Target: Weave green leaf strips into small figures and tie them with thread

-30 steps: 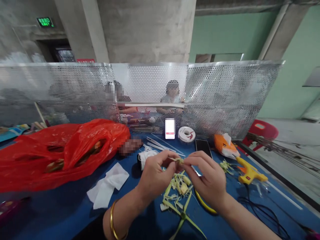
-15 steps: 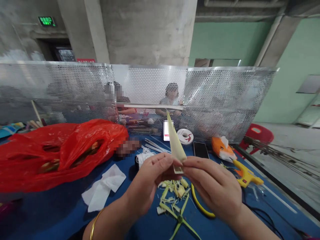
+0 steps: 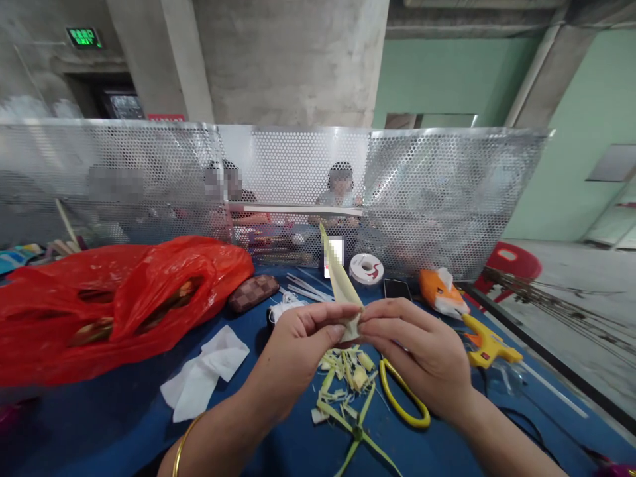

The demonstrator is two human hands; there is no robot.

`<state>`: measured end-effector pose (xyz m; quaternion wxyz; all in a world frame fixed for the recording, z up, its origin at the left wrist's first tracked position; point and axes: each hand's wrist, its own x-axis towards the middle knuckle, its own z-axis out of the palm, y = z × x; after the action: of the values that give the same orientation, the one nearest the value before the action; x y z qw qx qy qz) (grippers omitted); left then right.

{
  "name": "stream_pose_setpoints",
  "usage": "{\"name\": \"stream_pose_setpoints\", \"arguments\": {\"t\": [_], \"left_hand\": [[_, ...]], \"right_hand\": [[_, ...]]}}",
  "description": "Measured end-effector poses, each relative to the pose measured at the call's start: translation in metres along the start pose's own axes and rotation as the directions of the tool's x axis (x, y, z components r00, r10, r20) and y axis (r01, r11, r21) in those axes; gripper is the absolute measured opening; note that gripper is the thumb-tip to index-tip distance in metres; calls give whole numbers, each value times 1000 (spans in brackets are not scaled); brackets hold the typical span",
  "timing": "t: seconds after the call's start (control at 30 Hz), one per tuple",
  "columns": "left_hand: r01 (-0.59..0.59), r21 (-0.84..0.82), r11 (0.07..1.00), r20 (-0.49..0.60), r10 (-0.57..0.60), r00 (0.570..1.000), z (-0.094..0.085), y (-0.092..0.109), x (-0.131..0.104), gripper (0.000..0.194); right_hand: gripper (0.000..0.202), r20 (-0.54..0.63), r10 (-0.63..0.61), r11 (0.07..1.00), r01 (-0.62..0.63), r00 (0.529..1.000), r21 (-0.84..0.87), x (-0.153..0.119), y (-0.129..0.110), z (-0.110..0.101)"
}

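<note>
Blue tabletop (image 3: pixel 124 424) — scraps (image 3: pixel 358 377), yellow handle (image 3: pixel 420 422); left grip (image 3: pixel 293 348), right grip (image 3: pixel 422 351) pinching pale leaf (image 3: pixel 340 281) — screen (image 3: pixel 340 246) part-hidden behind.

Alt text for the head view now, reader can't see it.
The left hand and right hand hold a pale leaf strip, tip upward, over a blue table. Nearby lie leaf scraps, a cross-shaped leaf piece and a yellow handle loop; a red plastic bag at left, a yellow glue gun at right.
</note>
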<state>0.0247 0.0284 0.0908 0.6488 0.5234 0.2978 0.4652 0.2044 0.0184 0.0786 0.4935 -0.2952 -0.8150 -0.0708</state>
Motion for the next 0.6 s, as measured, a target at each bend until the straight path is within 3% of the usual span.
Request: {"name": "stream_pose_setpoints", "arguments": {"t": [0.27,0.43,0.6], "left_hand": [[26,65,998,-14,-26,1000,-2,1,0,27],[-34,133,991,-45,40,998,3,0,-1,27],[-58,192,980,-36,66,997,3,1,-3,29]], "right_hand": [[15,-13,8,1000,-8,1000,3,-2,-1,4],[12,-65,252,966,-247,966,76,-1,-6,7],[13,0,431,890,-426,902,164,-1,-11,9]]}}
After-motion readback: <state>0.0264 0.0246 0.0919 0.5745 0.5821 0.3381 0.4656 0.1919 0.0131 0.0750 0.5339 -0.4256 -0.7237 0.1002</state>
